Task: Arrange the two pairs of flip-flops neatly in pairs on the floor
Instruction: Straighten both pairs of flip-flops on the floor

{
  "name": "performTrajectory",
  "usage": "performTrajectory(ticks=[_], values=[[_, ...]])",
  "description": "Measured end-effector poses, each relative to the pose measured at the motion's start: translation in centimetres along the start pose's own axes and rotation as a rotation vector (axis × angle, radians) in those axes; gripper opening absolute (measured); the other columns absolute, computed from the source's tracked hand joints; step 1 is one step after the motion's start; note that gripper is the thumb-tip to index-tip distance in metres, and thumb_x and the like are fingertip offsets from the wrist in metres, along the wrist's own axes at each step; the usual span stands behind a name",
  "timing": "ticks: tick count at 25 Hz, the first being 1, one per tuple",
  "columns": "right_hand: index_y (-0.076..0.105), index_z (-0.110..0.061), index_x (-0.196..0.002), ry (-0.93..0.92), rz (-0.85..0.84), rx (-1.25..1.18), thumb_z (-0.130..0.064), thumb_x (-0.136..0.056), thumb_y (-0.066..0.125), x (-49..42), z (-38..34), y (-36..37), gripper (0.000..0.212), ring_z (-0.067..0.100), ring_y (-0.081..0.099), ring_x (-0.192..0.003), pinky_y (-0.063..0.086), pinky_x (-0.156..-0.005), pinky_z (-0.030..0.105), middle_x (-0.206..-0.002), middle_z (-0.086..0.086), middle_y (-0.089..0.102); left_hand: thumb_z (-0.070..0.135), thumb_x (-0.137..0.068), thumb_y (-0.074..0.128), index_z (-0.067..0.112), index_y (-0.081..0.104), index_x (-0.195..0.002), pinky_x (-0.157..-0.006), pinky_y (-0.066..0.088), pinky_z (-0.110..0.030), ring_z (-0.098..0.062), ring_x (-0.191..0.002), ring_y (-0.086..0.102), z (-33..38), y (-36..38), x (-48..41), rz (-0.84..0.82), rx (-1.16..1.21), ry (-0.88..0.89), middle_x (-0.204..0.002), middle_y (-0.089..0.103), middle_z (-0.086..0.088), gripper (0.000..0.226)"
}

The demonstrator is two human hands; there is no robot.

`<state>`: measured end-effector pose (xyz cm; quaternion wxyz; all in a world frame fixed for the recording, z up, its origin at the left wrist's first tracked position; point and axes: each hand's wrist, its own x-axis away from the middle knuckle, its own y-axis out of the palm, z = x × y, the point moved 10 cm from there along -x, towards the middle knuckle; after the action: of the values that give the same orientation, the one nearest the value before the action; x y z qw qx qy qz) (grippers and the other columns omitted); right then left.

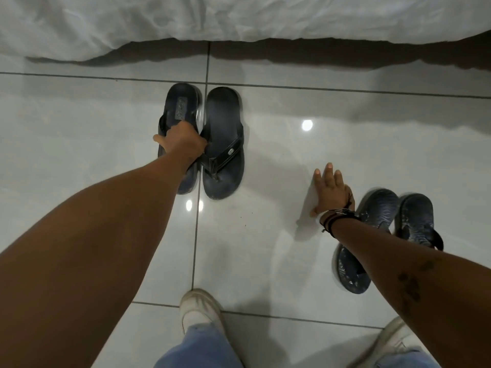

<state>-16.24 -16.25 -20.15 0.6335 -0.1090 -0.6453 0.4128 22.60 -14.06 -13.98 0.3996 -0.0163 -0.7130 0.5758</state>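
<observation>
Standing nearest on glossy pale floor tiles [265,261] in white shoes [199,309] and blue jeans [196,346], one foot by a dark grout line, the other at the bottom right corner. Reflecting small ceiling lights off the polished tiles as bright spots.

Reaching both bare arms forward and down. Spreading the right hand [330,191] wide and flat, fingers splayed, gripping nothing, just over or on the tile; cannot tell which. Wearing corded bracelets [336,216] at that wrist. Lying just beside and under that forearm, the patterned dark pair [382,235]: two flip-flops side by side, angled, the left one partly hidden by the arm.

Closing the left hand [183,144] on the left flip-flop [180,110] of the plain dark pair, fingers tucked around its strap, heel pointing away. Sitting close alongside, the right flip-flop [223,144], strap showing a small metal tag, its writing too small to read. Showing a grey label on the held sandal's heel, also blurred beyond reading.

Hanging farthest, a rumpled white bed sheet [239,17], draping to the floor and casting a dark shadow along the tiles.
</observation>
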Motion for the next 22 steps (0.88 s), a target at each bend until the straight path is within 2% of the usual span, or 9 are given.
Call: performTrajectory(ticks=[4, 7, 9, 11, 13, 15, 16, 18, 22], values=[[0.0, -0.024, -0.156, -0.029, 0.014, -0.113, -0.019, -0.093, 0.064, 1.0, 0.1, -0.5, 0.09, 0.027, -0.004, -0.151, 0.015, -0.12, 0.038, -0.163, 0.005, -0.014, 0.045, -0.084, 0.064, 0.014, 0.057, -0.082, -0.11, 0.021, -0.056, -0.037, -0.103, 0.058, 0.0, -0.7, 1.5, 0.111, -0.007, 0.009, -0.089, 0.066, -0.013, 0.032], [0.013, -0.02, -0.154, -0.017, 0.023, -0.191, -0.017, -0.095, 0.06, 1.8, 0.5, -1.9, 0.076, 0.025, 0.008, -0.15, 0.017, -0.121, 0.042, -0.164, 0.006, -0.005, 0.058, -0.085, 0.047, 0.009, 0.062, -0.103, -0.107, 0.028, -0.06, -0.039, -0.111, 0.054, 4.0, 0.2, 6.2, 0.315, -0.042, 0.213, -0.11, 0.064, -0.018, 0.054], [0.026, -0.016, -0.151, 0.082, 0.073, -0.316, -0.032, -0.09, 0.066, 3.0, 3.1, -2.8, 0.075, 0.026, 0.024, -0.144, 0.023, -0.118, 0.045, -0.163, 0.009, 0.007, 0.059, -0.084, 0.052, 0.01, 0.054, -0.129, -0.111, 0.027, -0.057, -0.037, -0.127, 0.046, 9.1, 4.2, 10.7, 0.227, -0.067, 0.46, -0.137, 0.052, -0.02, 0.067], [0.037, -0.009, -0.145, 0.283, 0.169, -0.376, -0.046, -0.086, 0.065, 5.1, 8.1, -2.5, 0.075, 0.029, 0.035, -0.137, 0.033, -0.112, 0.045, -0.158, 0.013, 0.021, 0.06, -0.081, 0.061, 0.011, 0.027, -0.15, -0.118, 0.011, -0.053, -0.033, -0.147, 0.019, 12.9, 10.9, 14.8, -0.046, -0.201, 0.615, -0.16, 0.018, -0.019, 0.091], [0.043, -0.002, -0.14, 0.508, 0.152, -0.376, -0.052, -0.085, 0.063, 8.1, 13.8, 0.4, 0.076, 0.031, 0.041, -0.132, 0.036, -0.109, 0.045, -0.149, 0.017, 0.036, 0.06, -0.076, 0.069, 0.013, 0.008, -0.154, -0.12, 0.006, -0.051, -0.033, -0.15, 0.0, 14.4, 16.1, 17.5, -0.203, -0.273, 0.601, -0.163, -0.007, -0.018, 0.11], [0.055, -0.003, -0.125, 0.621, 0.08, -0.385, -0.051, -0.085, 0.064, 10.3, 17.3, 4.2, 0.063, 0.033, 0.052, -0.12, 0.04, -0.104, 0.044, -0.13, 0.017, 0.056, 0.054, -0.071, 0.077, 0.01, 0.003, -0.154, -0.119, 0.016, -0.05, -0.037, -0.149, -0.002, 15.1, 18.4, 18.4, -0.2, -0.221, 0.513, -0.161, -0.012, -0.021, 0.12], [0.063, -0.006, -0.109, 0.625, 0.055, -0.392, -0.047, -0.085, 0.065, 10.8, 18.0, 5.7, 0.048, 0.033, 0.057, -0.112, 0.043, -0.101, 0.043, -0.118, 0.015, 0.064, 0.051, -0.07, 0.08, 0.008, 0.002, -0.154, -0.118, 0.02, -0.049, -0.038, -0.149, -0.002, 15.3, 18.9, 18.6, -0.179, -0.194, 0.466, -0.161, -0.012, -0.021, 0.123], [0.058, -0.015, -0.079, 0.604, 0.031, -0.448, -0.036, -0.083, 0.068, 11.0, 18.3, 7.3, 0.024, 0.032, 0.062, -0.099, 0.044, -0.097, 0.043, -0.097, 0.011, 0.07, 0.049, -0.067, 0.083, 0.007, 0.001, -0.154, -0.115, 0.026, -0.048, -0.038, -0.149, 0.0, 15.4, 19.2, 18.4, -0.159, -0.193, 0.405, -0.161, -0.012, -0.022, 0.126], [0.064, -0.02, -0.077, 0.64, 0.045, -0.575, -0.038, -0.077, 0.071, 10.2, 19.3, 7.5, 0.019, 0.028, 0.066, -0.096, 0.039, -0.102, 0.044, -0.087, 0.005, 0.072, 0.047, -0.07, 0.082, 0.007, -0.001, -0.154, -0.115, 0.027, -0.048, -0.037, -0.15, -0.002, 15.8, 18.9, 18.3, -0.166, -0.226, 0.396, -0.161, -0.014, -0.021, 0.124]])
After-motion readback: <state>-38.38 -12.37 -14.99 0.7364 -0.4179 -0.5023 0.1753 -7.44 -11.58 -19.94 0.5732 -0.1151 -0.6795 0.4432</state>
